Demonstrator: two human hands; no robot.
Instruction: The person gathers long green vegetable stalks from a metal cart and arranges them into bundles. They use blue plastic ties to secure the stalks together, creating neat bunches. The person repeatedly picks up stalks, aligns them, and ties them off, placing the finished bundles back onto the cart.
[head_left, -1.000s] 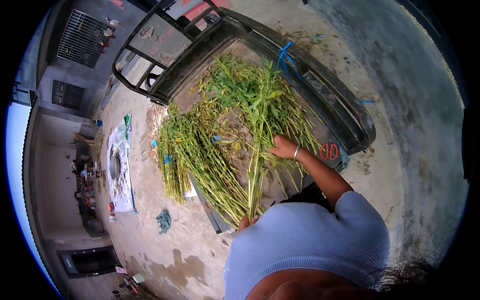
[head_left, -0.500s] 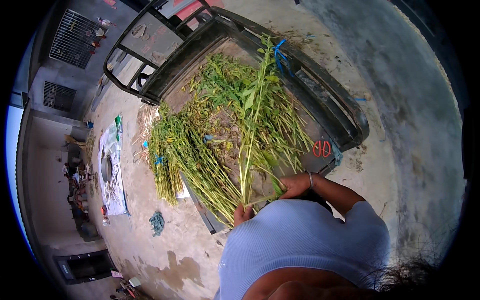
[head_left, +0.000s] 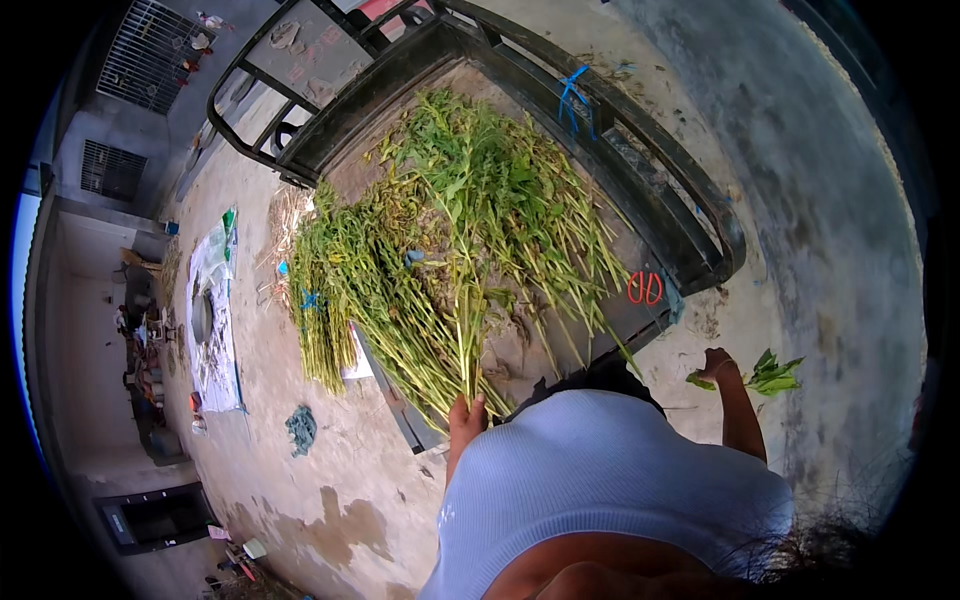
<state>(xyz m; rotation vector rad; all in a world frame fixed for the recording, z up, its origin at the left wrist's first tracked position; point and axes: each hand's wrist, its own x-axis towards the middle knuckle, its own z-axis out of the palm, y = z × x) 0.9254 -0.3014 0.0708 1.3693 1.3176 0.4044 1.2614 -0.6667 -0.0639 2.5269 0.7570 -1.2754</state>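
Observation:
At the near edge of a truck bed (head_left: 625,325), my left hand (head_left: 466,415) is closed around the lower ends of some leafy green stalks (head_left: 466,330). Their leafy tops lean away over more cut stalks (head_left: 385,300) spread across the bed. Out to the right, beyond the bed's corner and above the concrete, my right hand (head_left: 718,368) is closed on some green leaves (head_left: 772,374). These leaves show on both sides of the wrist, and the fingers are partly hidden. Red-handled scissors (head_left: 645,288) lie at the bed's right corner; their blades cannot be made out.
A dark metal side rail (head_left: 640,150) with a blue tie (head_left: 573,95) borders the bed's right. Left of the bed lie a tied stalk bundle (head_left: 318,340), a crumpled teal cloth (head_left: 300,430) and a white sheet (head_left: 225,370) with a tyre-like ring (head_left: 201,318).
My right hand has swung from the stalk bases out to the right, carrying leaves. My left hand has shifted slightly left and up with the stalks, whose tops now lie lower over the pile.

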